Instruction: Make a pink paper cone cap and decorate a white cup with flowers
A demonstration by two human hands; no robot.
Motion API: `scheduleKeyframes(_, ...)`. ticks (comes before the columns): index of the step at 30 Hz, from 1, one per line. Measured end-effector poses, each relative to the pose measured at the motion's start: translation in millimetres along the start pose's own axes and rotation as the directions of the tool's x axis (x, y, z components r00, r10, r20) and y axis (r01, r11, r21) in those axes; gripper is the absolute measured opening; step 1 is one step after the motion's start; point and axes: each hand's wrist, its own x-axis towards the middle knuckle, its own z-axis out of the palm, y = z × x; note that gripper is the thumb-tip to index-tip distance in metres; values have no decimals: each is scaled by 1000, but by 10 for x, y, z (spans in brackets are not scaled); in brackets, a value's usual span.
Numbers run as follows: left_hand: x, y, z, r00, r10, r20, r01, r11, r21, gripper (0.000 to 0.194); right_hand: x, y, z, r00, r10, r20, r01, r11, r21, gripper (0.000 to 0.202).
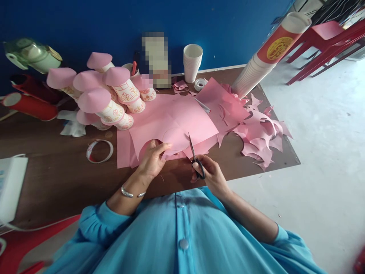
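Note:
My left hand (152, 158) pinches the near edge of a pink paper sheet (185, 114), thumb on top. A drawn circle shows faintly on the sheet, just beyond the thumb, and curved cuts mark its near edge. In my right hand (211, 173) is a pair of scissors (195, 154) with black handles. Their blades point away from me and lie at the paper, right of the circle. More pink sheets (123, 152) lie beneath the held one. Curved pink paper scraps (261, 135) are heaped on the right.
Paper-cup towers with pink cone tops (94, 101) crowd the left. A tape roll (99, 151) lies nearer me. Stacked white cups (193, 62) stand by the blue wall; a taller leaning cup stack (268, 57) is at right. A red stool (327, 38) stands beyond the table's right edge.

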Motion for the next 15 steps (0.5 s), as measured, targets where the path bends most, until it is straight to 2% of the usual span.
scheduleKeyframes(5,-30,96,42,983,-116,145,135,982,-133,34,14,5,-10,1000,4,12,-3,1000,-12,56)
scheduleKeyframes(12,-42,106,15,988,-154,25,156,975,-158,38,15,-4,-23,1000,-4,17,4,999,-40,56)
scheduleKeyframes(15,-50,126,2,984,-179,13,179,971,-159,39,14,-13,-39,1000,-2,27,3,999,-52,55)
